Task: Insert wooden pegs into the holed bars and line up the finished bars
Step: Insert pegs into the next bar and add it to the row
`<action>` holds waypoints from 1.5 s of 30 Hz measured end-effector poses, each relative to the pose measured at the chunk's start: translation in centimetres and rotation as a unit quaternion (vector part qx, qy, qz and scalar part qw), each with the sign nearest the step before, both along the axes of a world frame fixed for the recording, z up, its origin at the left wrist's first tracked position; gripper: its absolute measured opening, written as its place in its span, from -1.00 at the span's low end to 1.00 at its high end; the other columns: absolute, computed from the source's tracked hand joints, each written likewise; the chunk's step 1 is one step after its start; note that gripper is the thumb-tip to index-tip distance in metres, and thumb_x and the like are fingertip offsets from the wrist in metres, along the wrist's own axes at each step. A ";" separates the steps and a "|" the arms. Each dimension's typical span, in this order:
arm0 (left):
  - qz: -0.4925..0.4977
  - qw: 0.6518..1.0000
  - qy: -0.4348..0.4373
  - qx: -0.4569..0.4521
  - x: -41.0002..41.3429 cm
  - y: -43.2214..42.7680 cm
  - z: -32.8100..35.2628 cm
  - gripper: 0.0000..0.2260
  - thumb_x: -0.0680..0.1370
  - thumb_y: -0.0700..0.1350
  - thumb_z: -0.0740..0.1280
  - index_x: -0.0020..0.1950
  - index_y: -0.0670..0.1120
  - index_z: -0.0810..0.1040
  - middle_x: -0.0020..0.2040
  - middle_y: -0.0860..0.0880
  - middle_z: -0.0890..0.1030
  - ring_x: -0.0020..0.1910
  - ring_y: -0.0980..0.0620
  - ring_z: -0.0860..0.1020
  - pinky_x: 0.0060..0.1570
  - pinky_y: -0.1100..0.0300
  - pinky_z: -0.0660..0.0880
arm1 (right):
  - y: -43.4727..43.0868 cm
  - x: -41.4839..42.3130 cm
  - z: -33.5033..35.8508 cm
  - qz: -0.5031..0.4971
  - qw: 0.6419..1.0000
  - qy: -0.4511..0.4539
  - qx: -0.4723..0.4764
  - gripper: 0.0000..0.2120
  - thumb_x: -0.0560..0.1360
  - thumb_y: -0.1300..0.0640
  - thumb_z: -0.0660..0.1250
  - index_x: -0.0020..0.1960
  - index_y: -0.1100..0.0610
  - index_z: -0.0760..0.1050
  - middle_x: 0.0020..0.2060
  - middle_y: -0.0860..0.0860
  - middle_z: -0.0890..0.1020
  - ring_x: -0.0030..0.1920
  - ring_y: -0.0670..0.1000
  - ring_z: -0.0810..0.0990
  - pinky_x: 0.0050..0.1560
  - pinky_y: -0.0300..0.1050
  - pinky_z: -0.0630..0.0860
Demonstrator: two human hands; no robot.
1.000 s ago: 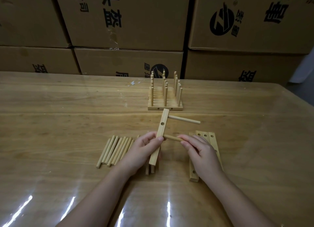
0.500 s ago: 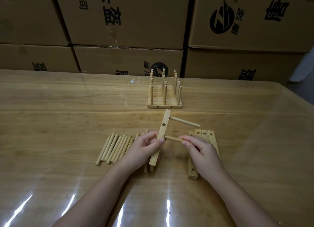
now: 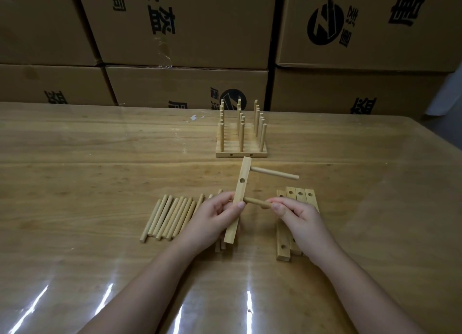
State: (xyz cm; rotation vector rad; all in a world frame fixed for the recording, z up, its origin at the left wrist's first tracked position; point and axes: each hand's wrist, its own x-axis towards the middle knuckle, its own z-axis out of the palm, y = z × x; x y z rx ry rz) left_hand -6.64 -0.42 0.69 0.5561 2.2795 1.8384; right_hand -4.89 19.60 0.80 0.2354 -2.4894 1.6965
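Left hand (image 3: 212,221) grips pale wooden holed bar (image 3: 238,201), held tilted above glossy wooden surface (image 3: 75,158). One round wooden peg (image 3: 275,176) already seated near bar's top; middle hole open. Right hand (image 3: 297,216) fingers (image 3: 276,206) pinch second short wooden peg (image 3: 257,202) against lower hole. Loose pegs (image 3: 170,216) left; bare bars (image 3: 301,196) right; finished pegged bars (image 3: 241,136) lined up beyond.

A storeroom or warehouse workspace: stacked cardboard cartons (image 3: 185,26) with printed logos form a wall right behind a glossy wooden bench (image 3: 100,158)
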 end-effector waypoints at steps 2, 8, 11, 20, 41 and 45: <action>0.002 1.000 -0.003 -0.003 0.0 0.1 0.1 -0.72 0.49 0.08 0.26 0.08 -0.03 0.58 -0.16 -0.43 0.46 -0.23 -0.15 0.48 -0.16 -0.23 0.49 | 0.0 -0.1 -0.2 -0.004 1.000 0.004 0.006 -0.70 0.54 0.05 0.26 -0.20 -0.35 0.57 -0.14 0.10 0.65 -0.09 -0.06 0.57 -0.13 -0.40 0.43; 0.022 0.999 -0.024 0.017 -0.5 0.1 -0.3 -0.74 0.48 0.07 0.26 0.11 0.03 0.57 -0.27 -0.13 0.52 -0.32 -0.02 0.55 -0.26 0.09 0.51 | -0.3 -0.2 -0.1 0.010 1.000 0.012 0.027 -0.77 0.54 0.03 0.24 -0.11 -0.32 0.52 -0.14 -0.31 0.60 -0.07 -0.36 0.50 -0.18 -0.58 0.35; 0.035 0.999 -0.031 0.016 -0.6 0.0 -0.6 -0.82 0.57 0.01 0.25 0.10 0.04 0.57 -0.35 0.03 0.56 -0.37 0.10 0.56 -0.32 0.24 0.50 | -0.4 -0.3 -0.1 0.013 0.996 0.046 0.072 -0.84 0.54 0.05 0.25 -0.06 -0.22 0.52 -0.25 -0.20 0.59 -0.17 -0.24 0.52 -0.22 -0.50 0.38; 0.019 0.999 -0.034 0.010 -0.3 0.0 -0.6 -0.73 0.63 0.05 0.11 -0.03 -0.03 0.55 -0.38 0.01 0.51 -0.37 0.08 0.50 -0.29 0.25 0.45 | -1.6 0.4 -0.4 -0.002 0.936 0.185 0.300 -0.74 0.58 0.10 0.19 0.20 0.13 0.51 -0.04 -0.05 0.58 -0.10 -0.03 0.57 -0.21 -0.16 0.48; 0.056 0.976 0.096 -0.189 -0.4 0.4 -1.5 -0.62 0.56 0.24 0.00 0.15 0.17 0.52 -0.03 0.07 0.64 -0.01 0.16 0.56 0.07 0.04 0.51 | -1.3 0.9 0.1 -0.019 0.924 0.186 0.334 -0.82 0.56 0.08 0.22 0.04 0.07 0.57 -0.17 -0.07 0.63 -0.23 0.02 0.59 -0.35 -0.06 0.49; 0.065 0.964 0.126 -0.225 -0.4 0.6 -1.6 -0.61 0.63 0.14 0.01 0.18 -0.01 0.53 -0.06 -0.05 0.64 -0.05 -0.01 0.58 0.01 -0.06 0.50 | -1.1 0.8 0.0 -0.012 0.936 0.155 0.315 -0.79 0.58 0.05 0.18 0.07 0.05 0.56 -0.14 -0.08 0.61 -0.17 0.00 0.57 -0.25 -0.05 0.49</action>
